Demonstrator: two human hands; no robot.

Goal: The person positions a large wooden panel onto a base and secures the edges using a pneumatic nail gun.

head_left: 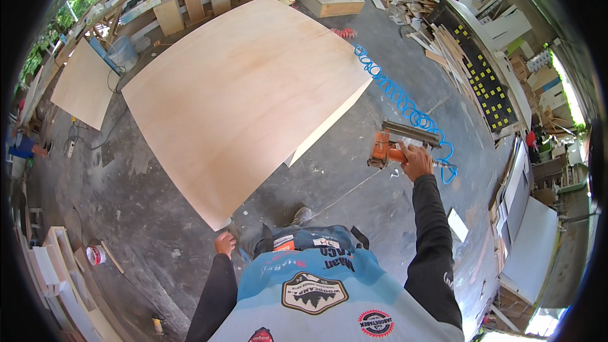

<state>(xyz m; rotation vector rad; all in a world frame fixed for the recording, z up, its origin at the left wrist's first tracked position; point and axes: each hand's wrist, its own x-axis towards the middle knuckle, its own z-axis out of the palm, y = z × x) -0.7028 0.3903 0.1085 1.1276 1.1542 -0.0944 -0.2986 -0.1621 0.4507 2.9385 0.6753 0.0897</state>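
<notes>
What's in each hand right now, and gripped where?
Right hand holds an orange nail gun by its handle, with a blue coiled hose attached. Left hand grips the near corner of the big plywood sheet.

Round white tub with red label [96, 254] on floor at left; yellow-dotted black panel [484, 79] at right.

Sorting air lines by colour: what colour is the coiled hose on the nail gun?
Blue: the coiled hose trails from the orange nail gun, seen in the head view.

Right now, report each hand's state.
Left hand: gripping the large pale plywood sheet at its near corner.
Right hand: closed on the orange pneumatic nail gun.
</notes>
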